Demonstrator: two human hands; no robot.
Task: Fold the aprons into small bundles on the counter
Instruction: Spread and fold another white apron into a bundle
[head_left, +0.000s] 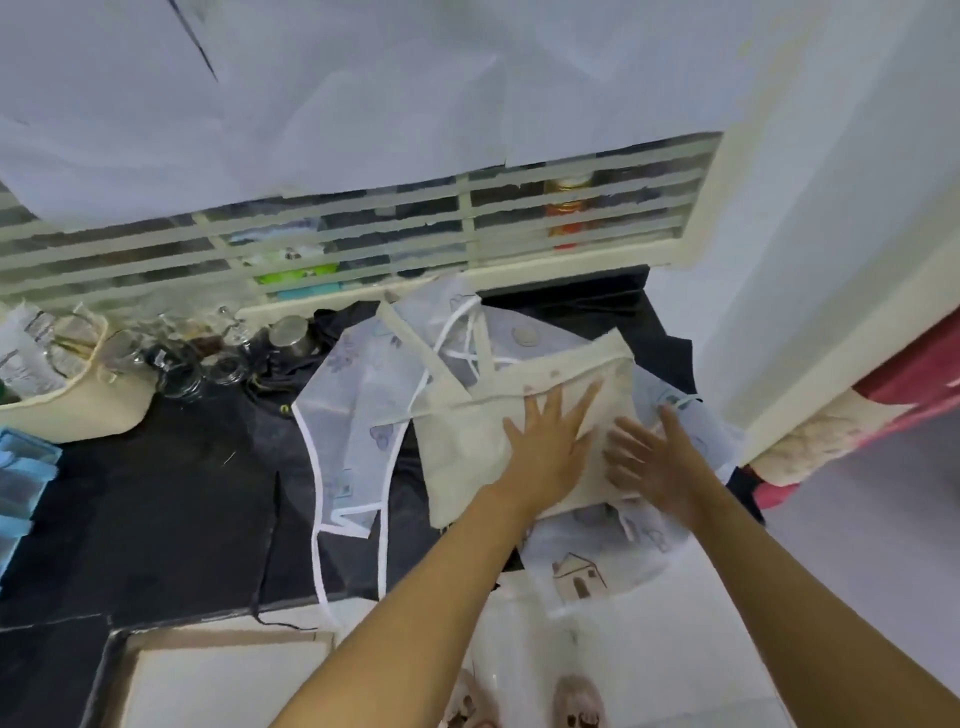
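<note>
A cream apron (467, 447) lies folded over into a rough rectangle on the black counter (156, 519). My left hand (550, 441) presses flat on its middle with fingers spread. My right hand (649, 457) lies flat at the apron's right edge, fingers straight. Under and around it are translucent white aprons with printed motifs: one (348, 415) spreads to the left with white trim and straps, another (587, 566) with a house print hangs over the counter's front edge. A dark cloth (587, 306) lies beneath them at the back.
Glass jars (182, 358) and a steel tin (291, 332) stand at the back left beside a cream basket (67, 405). Blue items (21, 483) sit at the left edge. A louvred window (363, 234) runs behind. A white wall corner (779, 312) stands right.
</note>
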